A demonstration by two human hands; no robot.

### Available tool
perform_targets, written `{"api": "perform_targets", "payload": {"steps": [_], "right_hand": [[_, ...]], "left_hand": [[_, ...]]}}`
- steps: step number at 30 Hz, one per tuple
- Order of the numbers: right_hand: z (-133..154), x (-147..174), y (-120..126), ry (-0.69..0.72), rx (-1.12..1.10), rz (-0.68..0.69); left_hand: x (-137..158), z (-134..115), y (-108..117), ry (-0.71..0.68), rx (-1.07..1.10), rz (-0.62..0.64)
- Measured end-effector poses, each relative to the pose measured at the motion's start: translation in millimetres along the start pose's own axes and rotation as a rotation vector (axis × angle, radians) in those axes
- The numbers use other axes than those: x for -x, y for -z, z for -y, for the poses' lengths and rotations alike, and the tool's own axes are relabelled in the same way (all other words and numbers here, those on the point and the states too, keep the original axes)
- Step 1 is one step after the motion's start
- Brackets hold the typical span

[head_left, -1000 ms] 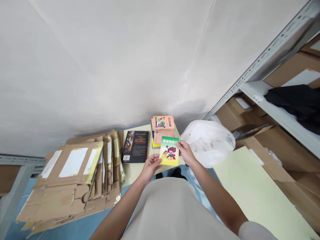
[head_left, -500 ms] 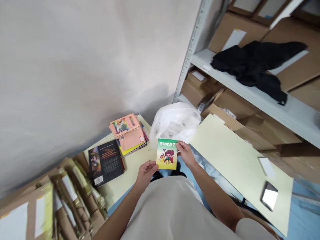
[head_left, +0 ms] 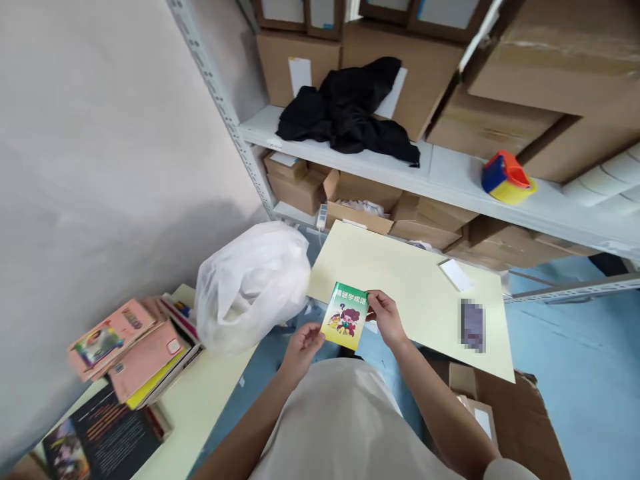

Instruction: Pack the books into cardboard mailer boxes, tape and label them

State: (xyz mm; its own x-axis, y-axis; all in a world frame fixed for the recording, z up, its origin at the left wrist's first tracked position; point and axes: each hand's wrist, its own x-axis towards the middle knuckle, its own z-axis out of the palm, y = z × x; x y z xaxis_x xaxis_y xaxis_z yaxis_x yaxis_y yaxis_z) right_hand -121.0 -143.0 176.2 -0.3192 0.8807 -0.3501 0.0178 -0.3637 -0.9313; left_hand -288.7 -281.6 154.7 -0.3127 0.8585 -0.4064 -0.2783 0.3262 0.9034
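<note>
Holds a small green-and-yellow booklet (head_left: 346,320) in both hands, cover up, tilted slightly clockwise. Pinches its lower-left corner between thumb and fingers of the left hand (head_left: 301,348), with the booklet at two o'clock from there. Clamps its upper-right edge in the right hand (head_left: 389,319), with the booklet at nine o'clock from that side.

Reaching outward from the booklet, has a bulging white plastic bag (head_left: 253,287) near, between nine and ten o'clock. Farther toward eight, has a stack of pink books (head_left: 145,363) beside a black book (head_left: 113,433), both on a pale table (head_left: 220,387). Toward one, has a second pale tabletop (head_left: 385,260), with a flat white item (head_left: 456,275) at two and a pixelated item (head_left: 473,325) at three. At twelve, well apart, faces a black cloth (head_left: 350,113) on a metal shelf (head_left: 447,167).
</note>
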Motion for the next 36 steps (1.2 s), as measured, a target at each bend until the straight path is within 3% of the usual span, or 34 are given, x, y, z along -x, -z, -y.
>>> {"api": "perform_targets", "payload": {"steps": [6, 15, 21, 30, 36], "right_hand": [[15, -20, 71, -0.034, -0.094, -0.093], [26, -37, 123, 0.002, -0.266, -0.234], [37, -47, 132, 0.031, -0.349, -0.192], [46, -66, 128, 0.103, -0.208, -0.067], [46, -80, 127, 0.212, -0.073, -0.053]], "left_hand": [[-41, 2, -73, 0.053, 0.03, -0.027], [-70, -12, -124, 0.172, 0.204, 0.134], [-96, -24, -128, 0.218, 0.254, 0.198], [-156, -38, -109, 0.182, 0.205, 0.19], [-167, -50, -107, 0.218, 0.178, 0.254]]}}
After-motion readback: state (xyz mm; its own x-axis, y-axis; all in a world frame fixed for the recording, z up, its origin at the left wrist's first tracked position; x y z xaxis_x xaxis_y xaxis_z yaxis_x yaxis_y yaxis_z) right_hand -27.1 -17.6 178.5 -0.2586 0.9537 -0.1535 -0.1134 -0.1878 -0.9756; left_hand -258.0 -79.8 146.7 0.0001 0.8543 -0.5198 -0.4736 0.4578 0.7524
